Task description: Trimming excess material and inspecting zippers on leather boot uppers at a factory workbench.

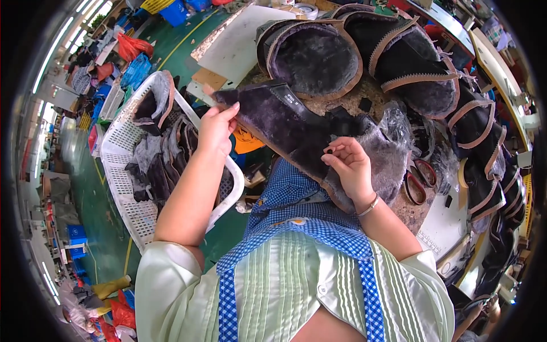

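A dark boot upper with purple-grey plush lining and a brown edge stretches across in front of me. My left hand is closed on its narrow left end, thumb on top. Over the upper's right side, my right hand pinches a small dark piece between thumb and fingertips; what it is I cannot make out. Beneath that hand spreads a grey plush part of the lining, and black pieces lie just beyond the fingers.
Red-handled scissors and clear plastic bags lie right on the workbench. Fur-lined boot uppers are piled at the back and along the right. Left stands a white basket holding several more uppers.
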A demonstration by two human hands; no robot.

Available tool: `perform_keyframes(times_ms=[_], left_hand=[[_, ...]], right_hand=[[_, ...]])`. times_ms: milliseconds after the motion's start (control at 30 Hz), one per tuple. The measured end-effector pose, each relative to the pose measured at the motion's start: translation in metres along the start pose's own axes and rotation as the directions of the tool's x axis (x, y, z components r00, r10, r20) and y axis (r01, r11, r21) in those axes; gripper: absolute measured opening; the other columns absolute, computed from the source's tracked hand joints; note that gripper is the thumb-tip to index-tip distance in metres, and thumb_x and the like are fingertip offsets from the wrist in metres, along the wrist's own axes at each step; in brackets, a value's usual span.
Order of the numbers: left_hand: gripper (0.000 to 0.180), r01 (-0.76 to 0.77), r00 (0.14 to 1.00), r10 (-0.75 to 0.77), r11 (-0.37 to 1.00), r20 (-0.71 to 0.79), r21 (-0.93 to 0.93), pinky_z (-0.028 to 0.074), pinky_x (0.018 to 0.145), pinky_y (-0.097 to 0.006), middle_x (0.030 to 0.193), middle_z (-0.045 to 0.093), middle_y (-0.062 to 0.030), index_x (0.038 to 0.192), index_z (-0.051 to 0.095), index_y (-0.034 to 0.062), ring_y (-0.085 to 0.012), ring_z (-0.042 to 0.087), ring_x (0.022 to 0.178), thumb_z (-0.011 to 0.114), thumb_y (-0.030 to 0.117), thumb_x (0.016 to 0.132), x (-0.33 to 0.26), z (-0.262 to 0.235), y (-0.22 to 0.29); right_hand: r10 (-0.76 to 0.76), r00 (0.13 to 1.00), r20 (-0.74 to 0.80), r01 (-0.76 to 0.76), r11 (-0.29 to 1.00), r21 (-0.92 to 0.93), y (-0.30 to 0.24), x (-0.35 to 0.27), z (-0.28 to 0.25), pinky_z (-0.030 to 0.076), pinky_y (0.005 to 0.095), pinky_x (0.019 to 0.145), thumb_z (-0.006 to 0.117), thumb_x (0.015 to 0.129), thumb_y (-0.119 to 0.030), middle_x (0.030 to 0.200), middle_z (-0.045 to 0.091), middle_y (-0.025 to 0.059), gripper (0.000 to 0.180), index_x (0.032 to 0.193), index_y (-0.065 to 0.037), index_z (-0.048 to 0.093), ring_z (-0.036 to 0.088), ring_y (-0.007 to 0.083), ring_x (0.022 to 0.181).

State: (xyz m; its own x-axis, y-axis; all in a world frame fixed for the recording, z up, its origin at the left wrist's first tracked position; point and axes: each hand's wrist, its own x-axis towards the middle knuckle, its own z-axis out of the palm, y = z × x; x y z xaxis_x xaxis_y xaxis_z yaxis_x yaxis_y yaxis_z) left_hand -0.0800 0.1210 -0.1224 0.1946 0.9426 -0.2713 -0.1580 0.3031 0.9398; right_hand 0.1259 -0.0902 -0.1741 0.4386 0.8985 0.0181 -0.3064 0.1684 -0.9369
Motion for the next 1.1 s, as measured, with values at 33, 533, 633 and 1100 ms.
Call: perform_keyframes(times_ms=[33, 533, 633, 1100], left_hand=[[0.014, -0.132, 0.987, 0.134, 0.991, 0.093, -0.028, 0.049, 0.078, -0.025, 0.094, 0.065, -0.0037, 0.095, 0.063, 0.0007, -0.0128, 0.062, 0.083, 0.069, 0.0, 0.082, -0.021, 0.024, 0.012], [0.011, -0.782, 0.607, 0.509, 0.521, 0.61, 0.343, 0.053, 0.067, -0.032, 0.095, 0.066, -0.0151, 0.097, 0.062, -0.0012, -0.0302, 0.066, 0.079, 0.062, 0.003, 0.087, -0.116, 0.072, -0.017], [0.008, -0.725, 0.686, 0.549, 0.572, 0.477, 0.384, 0.046, 0.052, -0.026, 0.09, 0.061, -0.0101, 0.092, 0.059, -0.0011, -0.0163, 0.059, 0.065, 0.063, 0.005, 0.089, -0.121, 0.073, -0.014], [0.019, 0.181, 0.878, -0.199, 0.98, 0.436, 0.081, 0.046, 0.065, -0.019, 0.088, 0.071, -0.0053, 0.095, 0.068, 0.0052, -0.0106, 0.067, 0.075, 0.065, 0.024, 0.092, -0.138, 0.073, -0.012]], right_hand=[[-0.03, 1.0, 0.007, 0.03, 0.999, -0.02, 0.001, 0.001, -0.001, 0.051, 0.021, 0.079, 0.066, 0.083, 0.009, 0.093, 0.063, 0.0015, 0.02, 0.099, -0.002, 0.06, 0.061, 0.008, 0.086], [0.396, 0.886, 0.241, -0.439, 0.885, 0.158, -0.059, -0.028, -0.005, 0.05, 0.023, 0.07, 0.066, 0.089, -0.007, 0.086, 0.066, 0.0037, 0.014, 0.1, 0.003, 0.063, 0.062, 0.0104, 0.075], [0.426, 0.875, 0.229, -0.44, 0.898, 0.013, -0.061, -0.024, 0.007, 0.05, 0.0206, 0.065, 0.067, 0.087, -0.003, 0.08, 0.065, 0.0031, 0.012, 0.097, 0.002, 0.063, 0.062, 0.0084, 0.071], [-0.404, 0.891, 0.207, 0.439, 0.65, -0.62, -0.072, 0.002, 0.035, 0.051, 0.0309, 0.065, 0.069, 0.076, 0.003, 0.086, 0.06, 0.0112, 0.012, 0.087, 0.0, 0.065, 0.063, 0.0243, 0.074]])
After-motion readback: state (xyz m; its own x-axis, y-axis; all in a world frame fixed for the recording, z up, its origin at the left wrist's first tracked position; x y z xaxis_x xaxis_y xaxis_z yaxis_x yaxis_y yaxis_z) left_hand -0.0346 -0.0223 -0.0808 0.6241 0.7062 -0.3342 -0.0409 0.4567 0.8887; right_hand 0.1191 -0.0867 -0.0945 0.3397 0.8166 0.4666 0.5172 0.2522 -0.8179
